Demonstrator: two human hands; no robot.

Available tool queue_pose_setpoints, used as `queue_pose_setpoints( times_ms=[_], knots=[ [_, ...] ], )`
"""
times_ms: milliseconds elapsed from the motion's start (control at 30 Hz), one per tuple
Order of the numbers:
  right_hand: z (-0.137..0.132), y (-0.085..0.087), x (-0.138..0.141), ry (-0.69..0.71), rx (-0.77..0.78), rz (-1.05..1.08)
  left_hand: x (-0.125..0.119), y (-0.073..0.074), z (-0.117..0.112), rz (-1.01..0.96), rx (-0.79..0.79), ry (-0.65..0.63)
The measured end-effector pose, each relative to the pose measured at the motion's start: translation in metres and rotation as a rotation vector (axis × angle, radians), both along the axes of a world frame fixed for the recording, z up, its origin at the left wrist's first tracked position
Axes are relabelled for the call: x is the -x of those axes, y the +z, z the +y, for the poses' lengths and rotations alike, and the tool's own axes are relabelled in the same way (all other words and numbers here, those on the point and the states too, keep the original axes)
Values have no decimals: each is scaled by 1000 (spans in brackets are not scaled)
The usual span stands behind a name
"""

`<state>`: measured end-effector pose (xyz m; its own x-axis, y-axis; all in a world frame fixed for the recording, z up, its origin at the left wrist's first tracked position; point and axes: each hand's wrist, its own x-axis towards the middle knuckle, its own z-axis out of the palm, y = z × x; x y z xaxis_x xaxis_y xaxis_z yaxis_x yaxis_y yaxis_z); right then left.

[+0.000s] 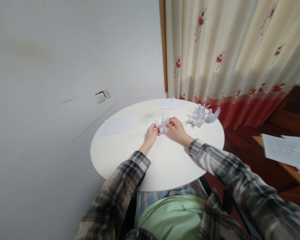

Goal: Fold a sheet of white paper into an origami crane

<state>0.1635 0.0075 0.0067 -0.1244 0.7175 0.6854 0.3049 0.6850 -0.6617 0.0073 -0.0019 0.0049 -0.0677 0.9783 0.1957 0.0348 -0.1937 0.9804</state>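
A white folded paper crane (163, 123) is held just above the round white table (162, 166), its points sticking up between my hands. My left hand (153, 132) pinches its left lower side, fingers closed. On the other side my right hand (177, 128) grips the right part of the crane between thumb and fingers. Several more paper cranes (199, 116) lie in a heap to the right, beyond my right hand.
White sheets of paper (117, 126) lie at the table's left, and more paper (172, 104) at its far edge. A wall with a socket (100, 97) borders the left side. Behind hangs a flowered curtain (230, 50). Written sheets (285, 150) rest on wooden furniture at right.
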Motion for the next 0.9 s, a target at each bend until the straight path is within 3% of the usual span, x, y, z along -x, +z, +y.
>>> queue_pose_setpoints(
  times_ms=[900],
  knots=[
    [2,-3,0,-34,-10,-62,-1,2,-2,18,7,-17]
  ],
)
